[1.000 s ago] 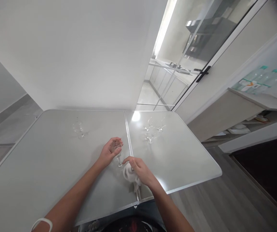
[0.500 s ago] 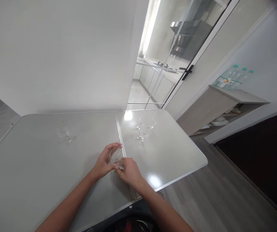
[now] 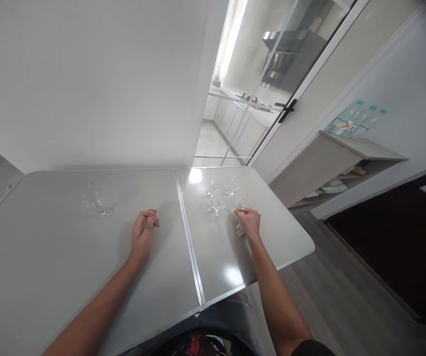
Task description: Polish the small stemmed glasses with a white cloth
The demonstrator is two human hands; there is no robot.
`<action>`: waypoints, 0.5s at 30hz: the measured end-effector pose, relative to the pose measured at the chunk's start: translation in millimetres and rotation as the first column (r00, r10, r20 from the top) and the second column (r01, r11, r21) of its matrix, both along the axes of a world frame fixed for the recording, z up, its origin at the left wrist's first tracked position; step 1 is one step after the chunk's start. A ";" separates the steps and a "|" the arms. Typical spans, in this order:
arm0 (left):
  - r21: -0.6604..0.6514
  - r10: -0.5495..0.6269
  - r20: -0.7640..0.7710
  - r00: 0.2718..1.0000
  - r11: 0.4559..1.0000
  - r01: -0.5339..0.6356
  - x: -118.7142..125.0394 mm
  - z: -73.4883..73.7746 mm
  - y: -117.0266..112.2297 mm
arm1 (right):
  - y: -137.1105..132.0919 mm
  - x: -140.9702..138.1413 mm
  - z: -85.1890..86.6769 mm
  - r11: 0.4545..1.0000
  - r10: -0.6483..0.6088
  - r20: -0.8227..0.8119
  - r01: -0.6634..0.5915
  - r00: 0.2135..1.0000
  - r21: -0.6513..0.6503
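Note:
On the table's right panel, my right hand (image 3: 248,220) is closed on a small clear glass, mostly hidden behind the fingers. A crumpled-looking white bit (image 3: 240,229) shows just below those fingers; I cannot tell what it is. Close by, to the hand's left, stand three clear glasses: a near one (image 3: 216,209), one at the back left (image 3: 212,194) and one at the back right (image 3: 230,192). Over the left panel, my left hand (image 3: 144,233) has loosely curled fingers with nothing visible in them. Farther left is clear glassware (image 3: 101,211), its outlines faint.
The pale glossy table (image 3: 168,277) has a metal seam (image 3: 188,232) between its panels. A white wall (image 3: 116,89) rises behind it. Past the right edge are a glazed door (image 3: 257,99) and a low cabinet (image 3: 320,168) with several plastic bottles (image 3: 354,120) on top.
My hands were together around a glass near the seam. The right hand has carried it right, beside the other glasses. The left hand has let go and moved left.

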State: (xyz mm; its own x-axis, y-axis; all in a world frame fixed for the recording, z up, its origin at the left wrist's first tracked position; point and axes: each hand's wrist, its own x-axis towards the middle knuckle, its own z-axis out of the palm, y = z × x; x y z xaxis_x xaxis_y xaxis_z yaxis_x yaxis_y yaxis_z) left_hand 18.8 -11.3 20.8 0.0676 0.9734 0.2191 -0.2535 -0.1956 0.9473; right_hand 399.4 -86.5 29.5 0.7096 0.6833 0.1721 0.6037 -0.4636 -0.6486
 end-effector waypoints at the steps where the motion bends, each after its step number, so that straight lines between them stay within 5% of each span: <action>1: 0.001 0.021 -0.017 1.000 1.000 -0.021 -0.5 -1.0 1.5 | 5.7 3.5 -0.9 1.000 -0.004 0.002 0.004 1.000 -0.006; 5: 0.074 0.143 -0.173 0.975 0.989 -0.132 -6.6 0.4 5.5 | 21.3 9.2 -5.8 0.998 -0.046 0.013 0.046 0.999 -0.032; 8: 0.225 0.324 -0.329 0.887 0.939 -0.259 -13.2 8.2 6.6 | 27.1 10.8 -11.1 0.997 -0.065 0.015 0.066 0.998 -0.048; 11: 0.443 0.542 -0.404 0.737 0.821 -0.361 -22.0 18.7 8.8 | 31.4 12.6 -14.4 0.995 -0.076 0.016 0.077 0.997 -0.060; 15: 0.628 0.749 -0.313 0.584 0.625 -0.464 -40.5 28.0 16.4 | 33.0 15.8 -9.7 0.995 -0.068 0.019 0.069 0.998 -0.072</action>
State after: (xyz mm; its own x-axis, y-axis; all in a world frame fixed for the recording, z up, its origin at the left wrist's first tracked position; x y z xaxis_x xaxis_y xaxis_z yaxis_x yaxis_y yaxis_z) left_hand -21.6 5.1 48.8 -0.2662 0.6103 0.7461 0.5734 -0.5219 0.6315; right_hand 415.2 -53.5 19.8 0.7528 0.6442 0.1353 0.5789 -0.5501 -0.6019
